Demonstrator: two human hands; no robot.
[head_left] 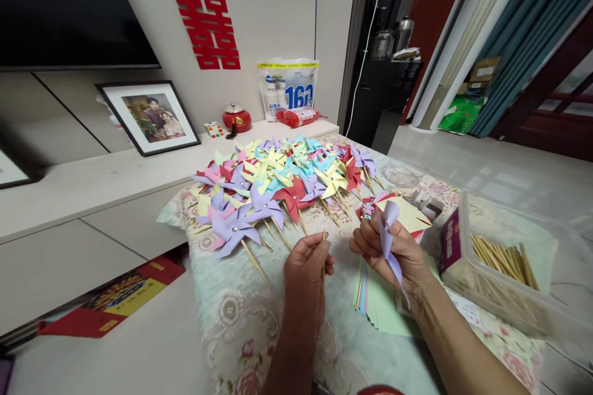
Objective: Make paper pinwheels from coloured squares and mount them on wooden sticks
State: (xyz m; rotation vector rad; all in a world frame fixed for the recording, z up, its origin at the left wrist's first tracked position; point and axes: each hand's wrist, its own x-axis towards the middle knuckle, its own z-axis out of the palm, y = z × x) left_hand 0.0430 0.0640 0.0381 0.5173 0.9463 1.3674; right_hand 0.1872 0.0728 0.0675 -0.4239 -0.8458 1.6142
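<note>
My left hand [306,262] grips a thin wooden stick [324,237] upright, its tip just above my fingers. My right hand [388,250] pinches a folded purple paper pinwheel [388,225], with one strip trailing down past my wrist. The two hands are close together over a floral cloth [241,315] on a low table. Beyond them lies a big pile of finished paper pinwheels [282,182] on sticks, in purple, yellow, blue, red and pink.
A clear plastic box [504,271] of wooden sticks stands at the right, next to a small purple box [448,241]. Stacked coloured paper sheets [380,305] lie under my right forearm. A white cabinet [92,185] with a framed photo [148,116] runs along the left.
</note>
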